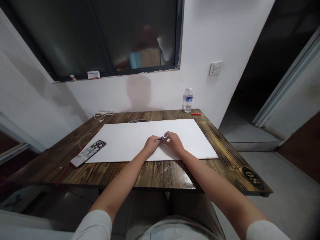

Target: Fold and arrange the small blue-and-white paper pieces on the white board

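Observation:
Over the white board (125,140), my two hands meet near its middle. A small dark grey-blue piece (162,138) sits between my fingertips; its kind is too small to make out. My left hand (151,144) comes from the left with thumb and finger pinched together at the piece's left end. My right hand (173,141) is curled over from the right, its thumb and fingertips closed at the piece's other end. The fingers cover part of the piece.
A phone in a patterned case (88,153) overlaps the board's left edge. On the wooden table (160,175) stand a water bottle (188,101) at the back right and a red pen-like stick (196,114) beside it. A white cable (103,115) lies at the back left.

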Motion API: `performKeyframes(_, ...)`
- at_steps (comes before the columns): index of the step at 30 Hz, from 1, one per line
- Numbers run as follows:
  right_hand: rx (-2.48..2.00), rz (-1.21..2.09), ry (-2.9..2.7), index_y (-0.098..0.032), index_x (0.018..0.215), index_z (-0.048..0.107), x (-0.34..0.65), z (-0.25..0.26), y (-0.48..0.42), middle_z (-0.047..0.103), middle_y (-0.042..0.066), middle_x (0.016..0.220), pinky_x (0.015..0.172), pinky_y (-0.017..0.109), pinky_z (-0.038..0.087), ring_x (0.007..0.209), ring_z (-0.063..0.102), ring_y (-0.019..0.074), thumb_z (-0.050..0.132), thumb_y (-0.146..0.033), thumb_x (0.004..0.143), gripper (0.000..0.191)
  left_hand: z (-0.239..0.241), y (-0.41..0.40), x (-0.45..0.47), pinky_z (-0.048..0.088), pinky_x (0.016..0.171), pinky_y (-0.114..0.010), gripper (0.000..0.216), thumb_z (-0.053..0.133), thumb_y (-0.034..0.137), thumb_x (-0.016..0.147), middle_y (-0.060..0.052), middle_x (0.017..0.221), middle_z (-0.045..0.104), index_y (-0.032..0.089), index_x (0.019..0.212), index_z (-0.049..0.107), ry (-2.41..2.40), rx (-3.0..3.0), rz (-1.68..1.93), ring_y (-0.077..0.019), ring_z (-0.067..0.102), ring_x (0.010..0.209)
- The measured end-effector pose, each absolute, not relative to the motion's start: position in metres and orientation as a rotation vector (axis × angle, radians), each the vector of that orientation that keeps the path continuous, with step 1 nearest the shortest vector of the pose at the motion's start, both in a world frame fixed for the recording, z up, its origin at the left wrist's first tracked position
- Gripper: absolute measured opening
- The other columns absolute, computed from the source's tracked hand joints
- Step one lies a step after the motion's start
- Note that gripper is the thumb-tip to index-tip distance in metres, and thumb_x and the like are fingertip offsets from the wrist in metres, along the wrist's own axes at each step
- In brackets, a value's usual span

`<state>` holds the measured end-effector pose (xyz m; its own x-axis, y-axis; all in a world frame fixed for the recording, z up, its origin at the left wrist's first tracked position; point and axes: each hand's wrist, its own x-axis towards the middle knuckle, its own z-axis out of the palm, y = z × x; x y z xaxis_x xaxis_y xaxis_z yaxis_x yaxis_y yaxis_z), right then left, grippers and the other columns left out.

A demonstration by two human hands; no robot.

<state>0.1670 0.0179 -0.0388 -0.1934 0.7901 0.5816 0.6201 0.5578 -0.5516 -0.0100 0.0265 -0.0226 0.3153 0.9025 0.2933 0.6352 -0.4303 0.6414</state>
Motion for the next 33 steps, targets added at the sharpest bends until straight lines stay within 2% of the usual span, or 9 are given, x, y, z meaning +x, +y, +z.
performKeyframes(5, -1.135, 0.199, -1.894, -0.026, 0.100, 0.070, 0.169, -0.034, 0.017, 0.072, 0.004, 0.081, 0.081, 0.033, 0.038, 0.083, 0.059, 0.0219, 0.069, -0.021, 0.083, 0.017, -0.023, 0.027, -0.010, 0.047, 0.082, -0.030, 0.023, 0.060, 0.020, 0.082, -0.003, 0.094, 0.076, 0.023, 0.094, 0.079, 1.429, 2.094, 0.944, -0.0218, 0.064, 0.093)
performKeyframes(11, -1.206, 0.241, -1.831, -0.026, 0.111, 0.071, 0.169, -0.035, 0.018, 0.075, 0.006, 0.089, 0.083, 0.035, 0.041, 0.086, 0.060, 0.0233, 0.067, -0.018, 0.082, 0.030, -0.023, 0.026, -0.010, 0.046, 0.079, -0.029, 0.019, 0.063, 0.024, 0.080, -0.003, 0.090, 0.076, 0.023, 0.090, 0.079, 1.505, 2.111, 0.976, -0.0221, 0.065, 0.090)
performKeyframes(17, -1.231, 0.348, -1.850, -0.027, 0.086, 0.078, 0.169, -0.038, 0.023, 0.074, 0.004, 0.083, 0.074, 0.032, 0.044, 0.079, 0.061, 0.0225, 0.067, -0.023, 0.081, 0.013, -0.026, 0.029, -0.011, 0.045, 0.076, -0.028, 0.015, 0.066, 0.024, 0.081, -0.004, 0.086, 0.075, 0.023, 0.087, 0.079, 1.529, 2.234, 0.974, -0.0206, 0.063, 0.085)
performKeyframes(20, -1.199, 0.305, -1.839, -0.028, 0.088, 0.079, 0.169, -0.039, 0.023, 0.075, 0.005, 0.085, 0.077, 0.033, 0.045, 0.082, 0.061, 0.0231, 0.067, -0.022, 0.081, 0.015, -0.027, 0.030, -0.013, 0.044, 0.078, -0.029, 0.015, 0.065, 0.023, 0.082, -0.004, 0.086, 0.075, 0.025, 0.087, 0.079, 1.533, 2.335, 0.932, -0.0208, 0.062, 0.086)
performKeyframes(24, -1.293, 0.435, -1.840, -0.026, 0.086, 0.080, 0.170, -0.043, 0.025, 0.075, 0.006, 0.081, 0.070, 0.031, 0.045, 0.076, 0.063, 0.0222, 0.068, -0.020, 0.078, 0.016, -0.027, 0.029, -0.014, 0.043, 0.077, -0.030, 0.016, 0.063, 0.027, 0.084, -0.004, 0.086, 0.075, 0.026, 0.086, 0.079, 1.544, 2.400, 0.792, -0.0206, 0.062, 0.084)
performKeyframes(29, -1.301, 0.426, -1.828, -0.026, 0.083, 0.080, 0.172, -0.045, 0.026, 0.074, 0.005, 0.076, 0.069, 0.030, 0.044, 0.074, 0.062, 0.0214, 0.067, -0.028, 0.080, 0.013, -0.024, 0.025, -0.012, 0.042, 0.080, -0.031, 0.015, 0.063, 0.024, 0.084, -0.005, 0.088, 0.075, 0.024, 0.087, 0.078, 1.494, 2.445, 0.877, -0.0205, 0.062, 0.086)
performKeyframes(33, -1.298, 0.452, -1.815, -0.024, 0.080, 0.080, 0.171, -0.042, 0.025, 0.074, 0.005, 0.075, 0.066, 0.027, 0.042, 0.071, 0.062, 0.0198, 0.073, -0.031, 0.077, 0.010, -0.020, 0.023, -0.012, 0.041, 0.081, -0.032, 0.012, 0.065, 0.020, 0.084, -0.006, 0.088, 0.074, 0.022, 0.086, 0.077, 1.498, 2.455, 0.913, -0.0210, 0.062, 0.086)
